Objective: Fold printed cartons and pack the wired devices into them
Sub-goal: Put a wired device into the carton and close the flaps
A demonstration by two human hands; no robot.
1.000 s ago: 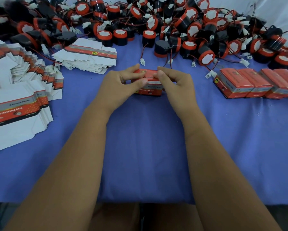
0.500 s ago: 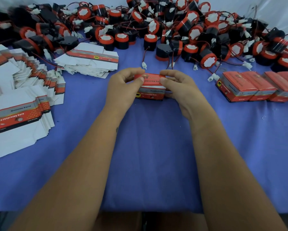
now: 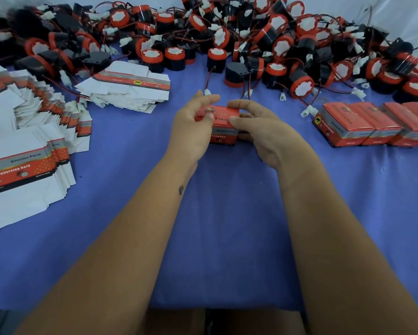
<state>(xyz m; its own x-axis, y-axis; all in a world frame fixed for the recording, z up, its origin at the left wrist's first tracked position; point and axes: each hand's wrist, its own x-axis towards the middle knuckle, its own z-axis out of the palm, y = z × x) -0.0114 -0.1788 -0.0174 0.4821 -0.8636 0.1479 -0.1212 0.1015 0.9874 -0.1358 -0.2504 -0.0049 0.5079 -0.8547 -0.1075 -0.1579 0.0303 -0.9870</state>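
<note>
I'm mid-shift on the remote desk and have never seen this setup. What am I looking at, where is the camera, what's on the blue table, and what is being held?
There is no machine here: these are a person's two bare arms. The single picture comes from a wide-angle camera worn on the person's head, looking forward and down. The left hand and right hand together hold one small red printed carton, folded into a box shape, just above or on the blue cloth; whether a device is inside cannot be seen. Along the far edge lies a big pile of black and red wired devices. At the left lie stacks of flat unfolded cartons. At the right stands a row of finished red cartons, side by side.
</note>
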